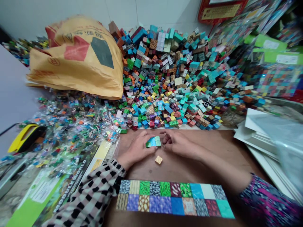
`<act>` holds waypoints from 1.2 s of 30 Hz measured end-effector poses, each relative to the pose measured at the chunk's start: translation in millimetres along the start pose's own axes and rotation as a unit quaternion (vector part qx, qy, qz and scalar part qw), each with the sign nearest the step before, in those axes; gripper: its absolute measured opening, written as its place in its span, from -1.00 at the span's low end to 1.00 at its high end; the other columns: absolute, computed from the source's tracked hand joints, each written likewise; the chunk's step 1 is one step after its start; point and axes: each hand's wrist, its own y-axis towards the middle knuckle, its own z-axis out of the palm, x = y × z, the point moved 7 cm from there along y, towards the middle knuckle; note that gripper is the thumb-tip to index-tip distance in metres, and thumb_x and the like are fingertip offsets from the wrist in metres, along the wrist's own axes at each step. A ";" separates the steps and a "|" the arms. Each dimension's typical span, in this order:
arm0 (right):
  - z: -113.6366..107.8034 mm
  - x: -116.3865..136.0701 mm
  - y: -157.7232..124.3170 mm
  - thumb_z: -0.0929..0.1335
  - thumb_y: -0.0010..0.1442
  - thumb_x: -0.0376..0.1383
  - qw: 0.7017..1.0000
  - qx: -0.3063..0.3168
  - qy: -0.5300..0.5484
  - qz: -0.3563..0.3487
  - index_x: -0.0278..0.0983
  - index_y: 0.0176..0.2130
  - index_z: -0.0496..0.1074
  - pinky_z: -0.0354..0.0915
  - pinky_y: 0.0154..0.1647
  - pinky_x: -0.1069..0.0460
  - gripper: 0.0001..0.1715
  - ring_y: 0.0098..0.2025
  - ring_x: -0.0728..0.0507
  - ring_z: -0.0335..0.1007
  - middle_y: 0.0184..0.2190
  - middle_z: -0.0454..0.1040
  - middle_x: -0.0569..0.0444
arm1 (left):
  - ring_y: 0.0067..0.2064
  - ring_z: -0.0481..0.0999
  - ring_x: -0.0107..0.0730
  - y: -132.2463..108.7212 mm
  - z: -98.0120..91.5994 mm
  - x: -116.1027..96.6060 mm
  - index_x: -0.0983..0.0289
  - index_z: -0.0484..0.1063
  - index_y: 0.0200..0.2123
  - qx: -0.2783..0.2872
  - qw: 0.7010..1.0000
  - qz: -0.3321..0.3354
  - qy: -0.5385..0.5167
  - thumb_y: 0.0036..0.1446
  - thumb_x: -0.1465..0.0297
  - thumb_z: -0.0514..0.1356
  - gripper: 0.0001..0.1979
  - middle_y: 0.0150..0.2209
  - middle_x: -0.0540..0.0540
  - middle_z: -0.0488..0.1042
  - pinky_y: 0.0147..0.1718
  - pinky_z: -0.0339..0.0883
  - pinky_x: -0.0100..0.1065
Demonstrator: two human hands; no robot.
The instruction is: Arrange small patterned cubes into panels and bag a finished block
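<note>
against the left hand (136, 146) — a row of blocks (153, 142)

its fingers close on the green-blue row; right hand (176, 143), fingers curled, sits just beside the other end — grip unclear. tan cube (158, 160) lies near, below both.

A brown wooden table (227, 145) is seen, its far half covered by a large heap of small patterned cubes (170, 75). A yellow woven sack (78, 60) is laid against the heap's left side. Small clear bags of pieces (71, 123) are spread at the left, beside a green printed box (30, 205). Near the front edge a two-row strip of cubes (172, 198) is set out. Behind it are placed a single tan cube (158, 160) and a small cluster of green and blue cubes (153, 142). White sheets (255, 132) are stacked at the right.
</note>
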 end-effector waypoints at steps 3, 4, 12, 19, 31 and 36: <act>4.5 9.5 -13.6 0.38 0.10 -0.29 0.999 0.025 -0.039 -0.005 -0.26 -0.18 0.38 0.27 -0.36 0.00 -0.77 -0.35 -0.09 0.33 -0.34 0.45 0.06 | 0.03 0.41 -0.16 -0.4 -3.5 4.5 0.19 0.48 -0.02 -0.037 0.999 -0.014 0.000 0.09 0.40 0.26 -0.66 -0.05 0.12 0.45 0.07 0.35 -0.05; 9.9 14.5 -17.8 0.42 0.08 -0.25 0.997 0.057 -0.050 -0.019 -0.26 -0.20 0.40 0.27 -0.32 0.00 -0.74 -0.31 -0.10 0.34 -0.29 0.46 0.05 | 0.04 0.41 -0.17 -0.6 -4.7 6.1 0.19 0.47 -0.02 -0.049 0.999 -0.019 -0.004 0.10 0.39 0.25 -0.66 -0.03 0.12 0.45 0.08 0.34 -0.05; 22.3 12.5 -16.6 0.38 0.16 -0.26 0.986 0.100 -0.132 -0.034 -0.26 -0.26 0.46 0.25 -0.28 0.01 -0.88 -0.29 -0.10 0.36 -0.27 0.48 0.01 | -0.01 0.47 -0.22 -1.2 -10.3 14.4 0.22 0.47 -0.06 -0.096 0.994 -0.057 0.006 0.07 0.37 0.25 -0.68 -0.06 0.12 0.46 0.04 0.37 -0.13; -15.0 6.4 -0.2 0.29 0.29 -0.14 0.937 -0.040 -0.342 0.052 -0.31 -0.21 0.45 0.25 -0.27 -0.08 -0.71 -0.22 -0.25 0.42 -0.22 0.51 -0.15 | -0.06 0.48 -0.19 -1.0 -12.2 14.7 0.24 0.45 -0.05 -0.089 0.991 -0.088 0.040 0.08 0.32 0.25 -0.66 -0.10 0.12 0.44 0.01 0.38 -0.10; -33.6 14.0 59.8 0.27 0.30 -0.13 0.906 -0.085 -0.407 0.073 -0.38 -0.02 0.44 0.30 -0.15 -0.14 -0.57 -0.09 -0.32 0.39 -0.08 0.44 -0.25 | 0.05 0.43 -0.10 -0.8 -7.4 14.4 0.26 0.41 0.03 -0.045 0.994 -0.069 0.076 0.07 0.32 0.25 -0.57 0.01 0.17 0.40 0.10 0.31 -0.02; -43.1 12.8 47.3 0.32 0.24 -0.14 0.923 -0.141 -0.353 0.050 -0.35 -0.07 0.43 0.27 -0.19 -0.10 -0.63 -0.11 -0.29 0.37 -0.15 0.44 -0.17 | 0.06 0.43 -0.10 -2.0 -6.3 15.6 0.21 0.42 0.03 -0.045 0.995 -0.058 0.069 0.08 0.32 0.25 -0.59 0.03 0.15 0.41 0.09 0.32 -0.02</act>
